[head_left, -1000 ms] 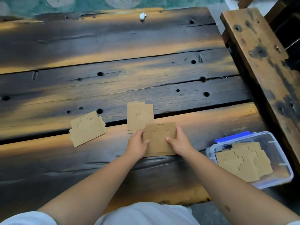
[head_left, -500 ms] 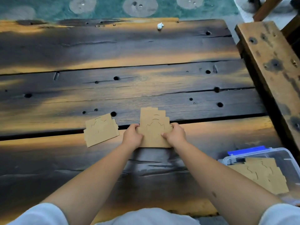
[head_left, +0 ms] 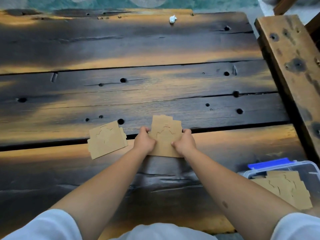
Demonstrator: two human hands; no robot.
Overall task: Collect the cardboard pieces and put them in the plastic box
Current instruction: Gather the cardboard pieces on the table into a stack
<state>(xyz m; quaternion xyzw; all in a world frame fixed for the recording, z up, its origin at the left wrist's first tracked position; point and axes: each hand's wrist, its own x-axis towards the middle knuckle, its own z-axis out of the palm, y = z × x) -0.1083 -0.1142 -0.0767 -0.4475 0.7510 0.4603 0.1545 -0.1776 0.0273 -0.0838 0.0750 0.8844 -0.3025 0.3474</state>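
Squaring up a small stack of cardboard pieces (head_left: 164, 135) is the step in hand, as far as one can judge: the stack lies flat on the wooden table (head_left: 155, 94), straddling the dark gap between two planks, its far edges stepped and uneven. The left hand (head_left: 144, 141) grips the stack's left edge and the right hand (head_left: 185, 143) its right edge, fingers curled round the far corners and thumbs lying on top (so both hands hold cardboard, neither is free). Just beside the left hand, apart from it, lies a second stack of cardboard (head_left: 106, 139), tilted a little and untouched, also across the plank gap. Well to the right, near the table's near corner, stands the clear plastic box (head_left: 308, 166) with a blue clasp (head_left: 269, 164) on its far rim; several cardboard pieces already lie inside it, so the task looks partly done, with two lots left outside.

The next move calls for lifting the held stack without letting the thin pieces slide apart, then carrying it rightward and lowering it flat onto those in the box. One hand would probably do for the carry, leaving the other for the remaining stack. Beyond the work, a white crumpled scrap (head_left: 172, 19) sits near the table's far edge, and a rough wooden beam (head_left: 290, 63) runs along the right side.
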